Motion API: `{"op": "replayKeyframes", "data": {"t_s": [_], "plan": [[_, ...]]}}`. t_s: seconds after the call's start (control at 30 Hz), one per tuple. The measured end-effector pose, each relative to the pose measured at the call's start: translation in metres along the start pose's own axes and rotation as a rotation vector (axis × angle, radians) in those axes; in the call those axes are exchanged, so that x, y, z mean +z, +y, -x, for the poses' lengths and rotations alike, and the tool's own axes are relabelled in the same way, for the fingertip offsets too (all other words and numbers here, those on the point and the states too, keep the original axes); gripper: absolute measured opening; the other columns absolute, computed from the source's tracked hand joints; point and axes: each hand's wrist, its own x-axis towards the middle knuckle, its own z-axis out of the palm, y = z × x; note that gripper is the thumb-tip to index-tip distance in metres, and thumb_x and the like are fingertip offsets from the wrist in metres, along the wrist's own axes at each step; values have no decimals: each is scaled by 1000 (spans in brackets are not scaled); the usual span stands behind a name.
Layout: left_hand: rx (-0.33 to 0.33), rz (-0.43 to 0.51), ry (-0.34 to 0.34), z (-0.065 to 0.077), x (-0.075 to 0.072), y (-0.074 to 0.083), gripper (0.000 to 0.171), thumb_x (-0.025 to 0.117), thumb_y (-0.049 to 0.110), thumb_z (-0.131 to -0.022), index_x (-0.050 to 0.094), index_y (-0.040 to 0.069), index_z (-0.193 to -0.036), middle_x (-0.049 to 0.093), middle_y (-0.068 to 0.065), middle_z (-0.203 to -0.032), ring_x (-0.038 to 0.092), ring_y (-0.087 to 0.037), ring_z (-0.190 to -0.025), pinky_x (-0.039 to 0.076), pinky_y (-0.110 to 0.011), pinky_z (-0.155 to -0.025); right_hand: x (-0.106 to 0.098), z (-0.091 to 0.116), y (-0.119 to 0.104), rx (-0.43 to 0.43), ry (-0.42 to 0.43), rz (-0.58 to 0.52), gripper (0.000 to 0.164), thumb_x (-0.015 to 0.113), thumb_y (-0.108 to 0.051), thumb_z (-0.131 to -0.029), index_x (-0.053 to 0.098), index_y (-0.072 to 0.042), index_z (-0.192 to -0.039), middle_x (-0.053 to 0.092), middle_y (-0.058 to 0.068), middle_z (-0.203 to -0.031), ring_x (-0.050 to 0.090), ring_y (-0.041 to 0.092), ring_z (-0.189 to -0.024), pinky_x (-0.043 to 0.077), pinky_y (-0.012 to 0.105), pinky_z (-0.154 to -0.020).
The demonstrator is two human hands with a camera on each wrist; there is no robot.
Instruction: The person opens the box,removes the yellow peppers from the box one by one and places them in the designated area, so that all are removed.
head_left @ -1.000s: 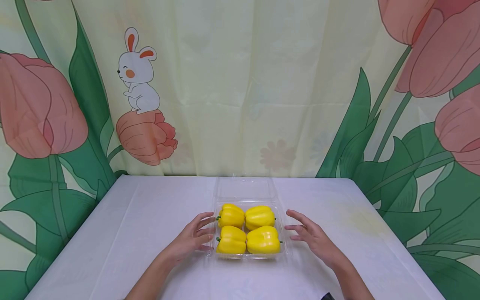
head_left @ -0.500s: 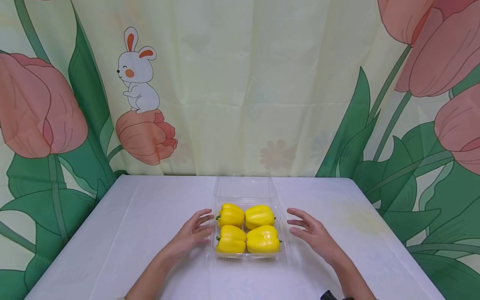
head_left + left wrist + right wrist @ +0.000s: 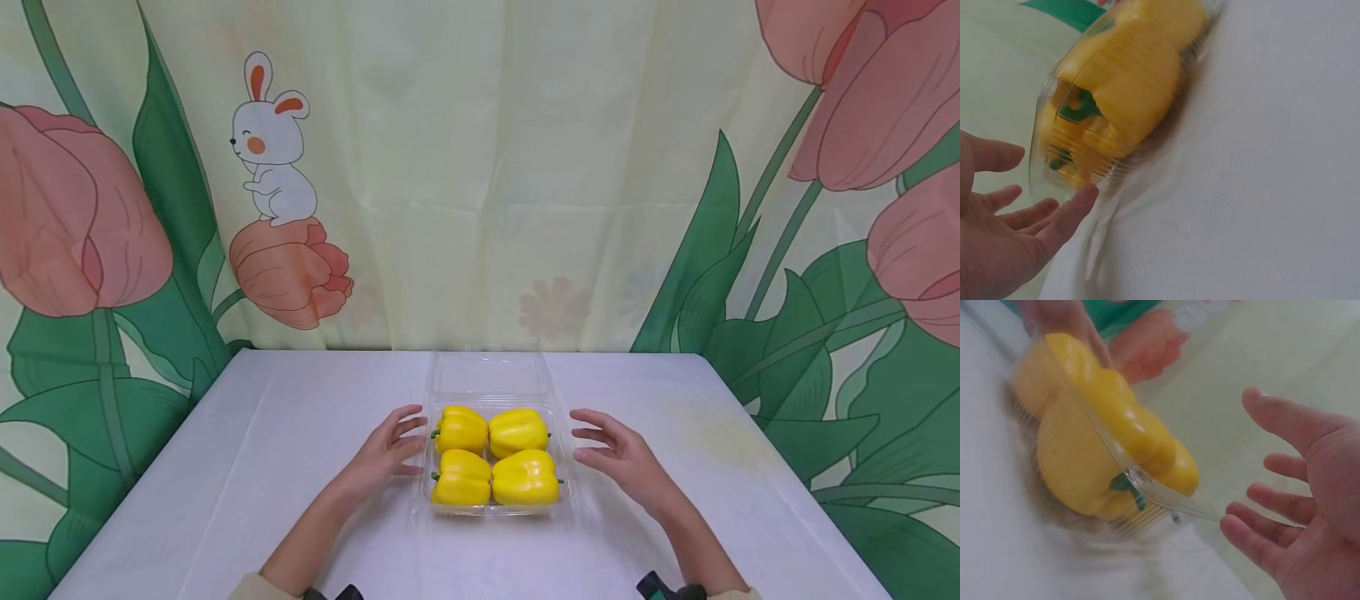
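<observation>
Several yellow bell peppers (image 3: pixel 526 477) with green stems lie in a clear plastic clamshell box (image 3: pixel 491 512) on the table. The box's lid (image 3: pixel 491 375) is folded back toward the curtain. My left hand (image 3: pixel 384 458) is at the left side of the box, fingers spread and slightly bent, holding nothing. On the opposite side, my right hand (image 3: pixel 628 458) mirrors it, fingertips pointing toward the wall. In the left wrist view, a fingertip is right by the box's lower corner. The right wrist view shows fingertips close to the box's rim (image 3: pixel 1141 478).
A white cloth (image 3: pixel 285 433) covers the table. Behind it hangs a pale curtain (image 3: pixel 450 183) printed with tulips and a rabbit. Dark wrist straps (image 3: pixel 667 587) show at the bottom edge.
Both hands have shifted slightly away from me along the box's sides, and more of the forearms shows. The box and the peppers stay in place.
</observation>
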Motion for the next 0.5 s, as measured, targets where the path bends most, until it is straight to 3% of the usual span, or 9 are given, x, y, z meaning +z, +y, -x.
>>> {"op": "replayKeyframes", "data": {"t_s": [0.23, 0.5], "plan": [[18, 28, -11, -7, -2, 1, 58, 57, 16, -97, 30, 17, -149, 36, -16, -153, 46, -38, -132, 58, -43, -85, 2, -3, -5, -8, 13, 10, 61, 72, -34, -85, 47, -20, -139, 45, 8, -148, 52, 33, -129, 55, 30, -93], [20, 28, -18, -11, -1, 4, 57, 55, 15, -98, 31, 16, -149, 36, -17, -154, 47, -38, -131, 58, -43, -85, 4, -4, -8, -24, 1, -1, 60, 72, -31, -86, 48, -15, -139, 46, 11, -147, 52, 34, -128, 55, 30, -92]]}}
